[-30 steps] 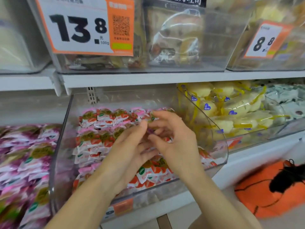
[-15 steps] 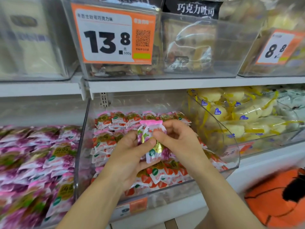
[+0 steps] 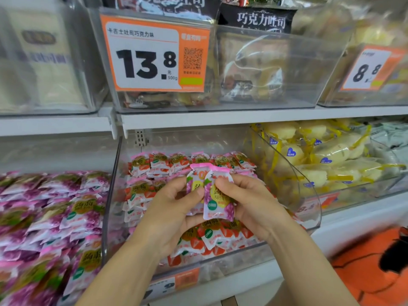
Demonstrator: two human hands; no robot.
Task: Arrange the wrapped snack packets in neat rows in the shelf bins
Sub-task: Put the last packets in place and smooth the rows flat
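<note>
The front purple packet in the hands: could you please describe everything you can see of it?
The front purple packet is a small glossy plastic pouch, white with purple grape print, a yellow round label, a green oval and a pink sealed top edge. It is held upright above the red strawberry packets in the clear bin. The right hand pinches its right side, thumb on its face. It overlaps a second packet that the left hand grips.

Two purple packets (image 3: 217, 195) between both hands, above the clear bin (image 3: 309, 195).
</note>
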